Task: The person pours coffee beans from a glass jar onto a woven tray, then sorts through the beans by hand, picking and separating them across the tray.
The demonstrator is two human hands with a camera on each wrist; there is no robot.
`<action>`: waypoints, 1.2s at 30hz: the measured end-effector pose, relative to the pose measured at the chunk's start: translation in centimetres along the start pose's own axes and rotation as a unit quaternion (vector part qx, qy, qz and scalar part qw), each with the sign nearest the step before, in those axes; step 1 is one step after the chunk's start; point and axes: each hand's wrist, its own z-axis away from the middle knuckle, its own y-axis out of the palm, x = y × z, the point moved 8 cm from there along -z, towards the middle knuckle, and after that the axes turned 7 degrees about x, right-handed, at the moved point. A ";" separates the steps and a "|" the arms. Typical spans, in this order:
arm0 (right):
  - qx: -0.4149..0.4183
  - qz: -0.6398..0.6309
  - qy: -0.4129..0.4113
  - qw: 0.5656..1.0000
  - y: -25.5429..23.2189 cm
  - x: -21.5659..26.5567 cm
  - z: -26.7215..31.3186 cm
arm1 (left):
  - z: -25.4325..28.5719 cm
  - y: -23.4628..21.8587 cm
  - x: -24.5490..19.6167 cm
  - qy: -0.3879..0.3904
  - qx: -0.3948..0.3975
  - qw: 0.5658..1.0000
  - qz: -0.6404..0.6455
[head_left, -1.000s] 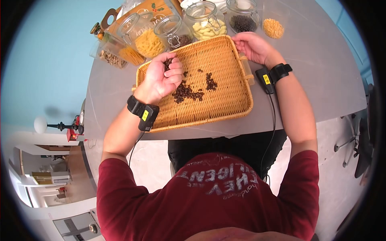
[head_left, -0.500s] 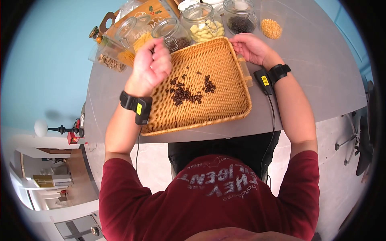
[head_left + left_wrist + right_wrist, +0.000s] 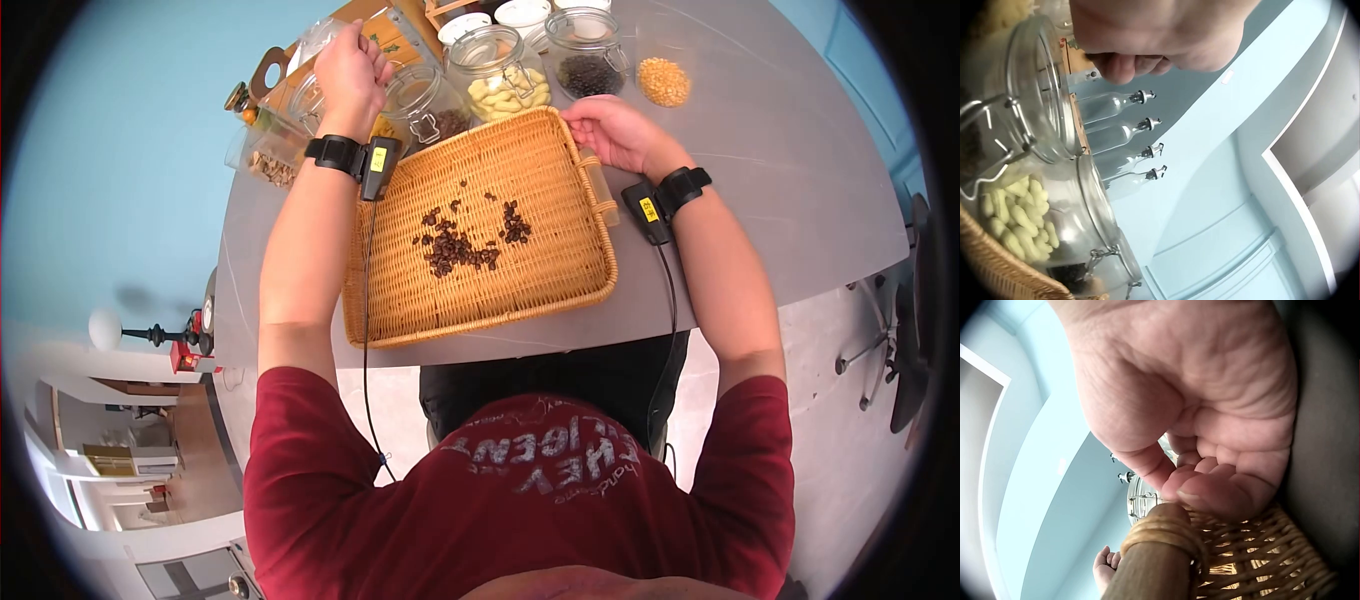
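A shallow wicker basket (image 3: pixel 530 270) sits tilted towards the person, with dark coffee beans (image 3: pixel 455 252) scattered over its middle. My left hand (image 3: pixel 352 80) is raised over the jars behind the basket's left side, its fingers curled in a fist round some coffee beans; the fist mostly hides them. At the basket's far right corner, my right hand (image 3: pixel 615 135) grips the rim with bent fingers, close to the wooden handle (image 3: pixel 1154 569). Beneath the left hand stand glass clip-top jars, one holding dark beans (image 3: pixel 452 122).
Along the back stand a jar of pale green peanut-shaped pieces (image 3: pixel 500 90), a jar of black beans (image 3: pixel 592 72) and a container of corn kernels (image 3: pixel 664 82). A wooden board (image 3: pixel 400 40) leans behind them. Several glass bottles (image 3: pixel 1116 134) with pourers show in the left wrist view.
My left hand has lifted from over the basket and moved away to the back left, above the jars, carrying coffee beans. The right hand stays at the basket's corner.
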 end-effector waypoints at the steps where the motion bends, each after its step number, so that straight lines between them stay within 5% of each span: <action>1: 0.000 0.000 0.000 1.000 -0.3 -0.1 -0.1 | 0.0 0.1 0.1 0.007 0.000 1.000 -0.011; 18: -0.004 -0.001 -0.002 1.000 0.2 0.1 0.0 | -0.1 -0.9 1.6 0.054 -0.030 0.992 -0.107; 29: -0.010 0.008 -0.004 1.000 0.3 0.3 0.3 | 4.3 0.2 -1.4 0.078 0.051 0.987 -0.128; 34: 0.009 0.002 0.002 1.000 0.4 0.3 0.3 | 9.1 -0.4 -2.6 0.064 0.089 0.978 -0.176; 36: 0.038 -0.030 -0.003 0.999 1.2 0.7 0.6 | 10.8 -1.4 -1.5 -0.049 0.133 0.975 -0.172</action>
